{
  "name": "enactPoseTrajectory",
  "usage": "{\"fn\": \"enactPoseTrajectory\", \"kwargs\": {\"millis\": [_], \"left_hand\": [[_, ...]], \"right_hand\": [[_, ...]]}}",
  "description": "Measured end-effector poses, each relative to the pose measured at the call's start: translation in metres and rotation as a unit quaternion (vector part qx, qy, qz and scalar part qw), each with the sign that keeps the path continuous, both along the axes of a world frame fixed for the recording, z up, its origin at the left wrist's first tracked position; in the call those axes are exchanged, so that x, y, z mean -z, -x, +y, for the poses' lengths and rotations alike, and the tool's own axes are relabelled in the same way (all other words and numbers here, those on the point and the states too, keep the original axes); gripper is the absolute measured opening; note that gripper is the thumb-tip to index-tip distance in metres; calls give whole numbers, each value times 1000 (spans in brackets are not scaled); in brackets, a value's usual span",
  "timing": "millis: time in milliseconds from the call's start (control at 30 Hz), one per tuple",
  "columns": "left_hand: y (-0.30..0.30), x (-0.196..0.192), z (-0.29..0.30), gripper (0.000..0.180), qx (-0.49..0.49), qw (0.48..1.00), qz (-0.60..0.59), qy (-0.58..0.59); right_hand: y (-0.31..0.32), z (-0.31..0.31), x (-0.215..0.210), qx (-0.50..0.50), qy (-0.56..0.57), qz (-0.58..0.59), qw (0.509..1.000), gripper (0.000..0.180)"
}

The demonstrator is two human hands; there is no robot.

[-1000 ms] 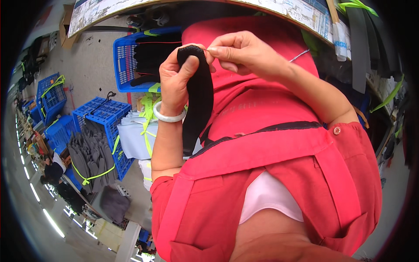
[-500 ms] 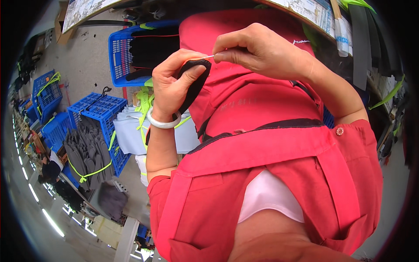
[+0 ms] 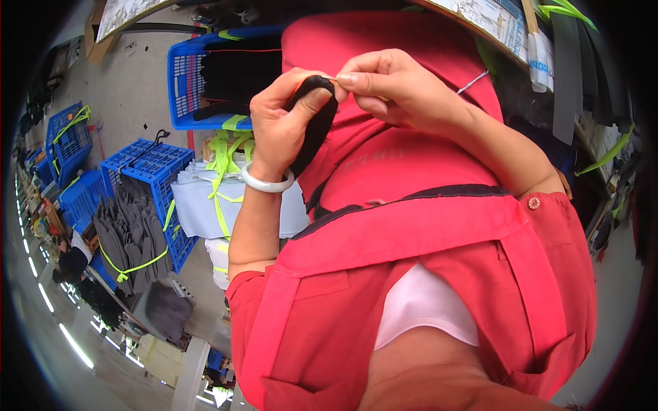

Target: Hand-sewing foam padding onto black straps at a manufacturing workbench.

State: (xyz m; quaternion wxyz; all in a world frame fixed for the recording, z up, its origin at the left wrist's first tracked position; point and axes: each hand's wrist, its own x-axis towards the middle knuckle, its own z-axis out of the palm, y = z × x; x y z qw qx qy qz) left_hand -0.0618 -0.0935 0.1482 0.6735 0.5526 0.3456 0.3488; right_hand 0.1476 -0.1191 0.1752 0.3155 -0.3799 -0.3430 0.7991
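Between the thumb and curled fingers of my left hand (image 3: 284,127) is a black fabric piece (image 3: 317,127), bent over, with an orange edge along its top. A white bangle (image 3: 267,183) circles that wrist. At the upper end of the piece, my right hand (image 3: 404,85) pinches with thumb and forefinger; a thin thread-like or needle-like sliver shows there, too small to name surely. The fingertips of both hands nearly meet. Below them spreads my red apron (image 3: 411,161), with a white thread (image 3: 473,81) lying on it near my right forearm.
A blue crate (image 3: 179,82) of stacked black pieces stands beyond my left hand. Pale sheets (image 3: 199,205) tied with yellow-green strips lie beside my left forearm. Farther left are another blue crate (image 3: 147,161) and bundled grey pieces (image 3: 130,229). A worktop edge (image 3: 480,27) runs along the upper right.
My right hand has come down slightly, and its fingers now meet the black fabric piece's end. Less of the thin sliver shows. The white thread on the apron lies differently.
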Motion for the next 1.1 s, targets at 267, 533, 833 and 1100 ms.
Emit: {"fn": "enactPoseTrajectory", "kwargs": {"millis": [267,533,833,1100], "left_hand": [[12,2,0,15,0,997,-7,80],[5,5,9,17,60,997,45,26],[-11,-2,-9,17,104,993,54,33],[-12,9,-13,17,154,982,104,-19]], "right_hand": [[-42,29,-1,-99,-354,-364,856,19],[-155,66,63,164,-406,-621,650,25],[-30,2,-13,-93,-401,-402,818,15],[-24,-3,-15,-183,-384,-440,791,13]]}}
